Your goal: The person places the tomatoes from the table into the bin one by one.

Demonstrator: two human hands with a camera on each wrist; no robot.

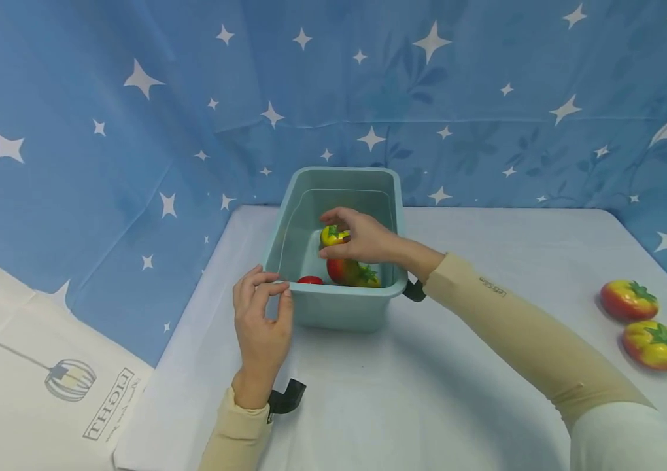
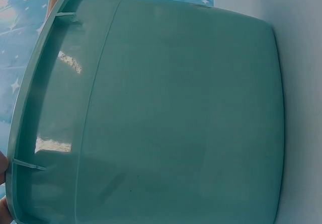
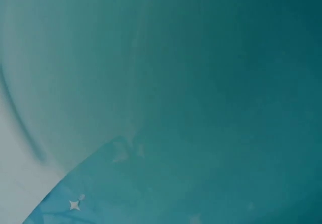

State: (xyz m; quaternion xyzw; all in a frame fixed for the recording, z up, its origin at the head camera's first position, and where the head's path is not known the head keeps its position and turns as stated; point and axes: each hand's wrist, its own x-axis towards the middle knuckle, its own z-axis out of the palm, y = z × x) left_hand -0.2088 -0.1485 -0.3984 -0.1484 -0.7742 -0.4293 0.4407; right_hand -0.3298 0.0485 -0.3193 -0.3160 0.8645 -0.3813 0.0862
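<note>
A pale green plastic bin (image 1: pixel 339 307) stands on the table, with its outer wall filling the left wrist view. At its near left corner my left hand (image 1: pixel 263 320) pinches the rim between thumb and fingers. My right hand (image 1: pixel 363 239) reaches over the right rim into the bin, thumb and fingers spread apart. Just beyond them lies a yellow toy persimmon (image 1: pixel 332 234), partly hidden by the hand. Below the hand are a red-and-green toy persimmon (image 1: pixel 342 270) and another with a green calyx (image 1: pixel 369 277). A red fruit (image 1: pixel 310 280) shows behind the near rim.
Two red-and-yellow toy persimmons, one farther back (image 1: pixel 628 301) and one nearer (image 1: pixel 657 345), lie at the right of the white-covered table (image 1: pixel 486 405). A blue star-patterned curtain (image 1: pixel 333 85) hangs directly behind the table. Both wrists carry black camera mounts.
</note>
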